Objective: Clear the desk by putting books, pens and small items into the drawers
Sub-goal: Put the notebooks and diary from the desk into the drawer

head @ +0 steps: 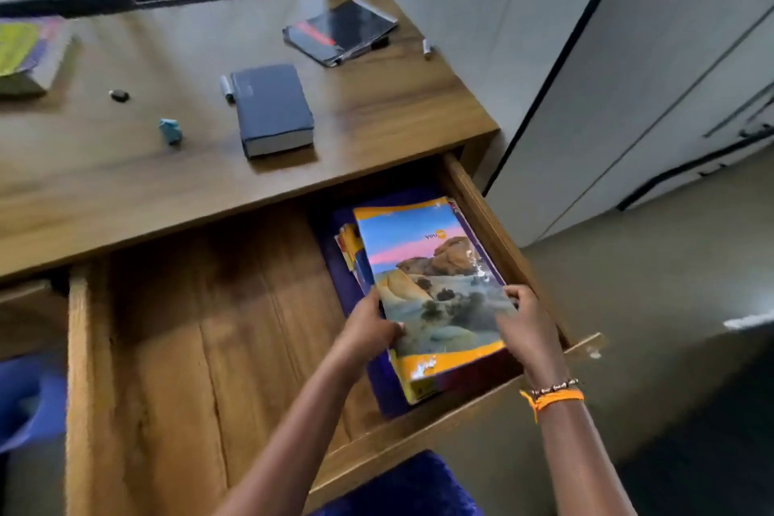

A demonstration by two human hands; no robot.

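Observation:
A wide wooden drawer (pixel 79 369) stands pulled out under the desk (pixel 398 113). At its right end lies a stack of books, topped by a notebook with a rocky landscape cover (pixel 431 268). My left hand (pixel 368 331) grips the notebook's left edge. My right hand (pixel 530 327) holds its right edge near the drawer's side wall. On the desk lie a thick dark blue book (pixel 272 109), a pen (pixel 227 88) beside it, a black notebook with a red band (pixel 339 31), a blue eraser (pixel 170 131) and a small black item (pixel 119 95).
A thick book with a yellow-green cover (pixel 25 54) sits at the desk's left edge. A small marker (pixel 427 47) lies at the desk's right edge. White cabinet doors (pixel 628 75) stand to the right. A blue object (pixel 29 402) is at the lower left.

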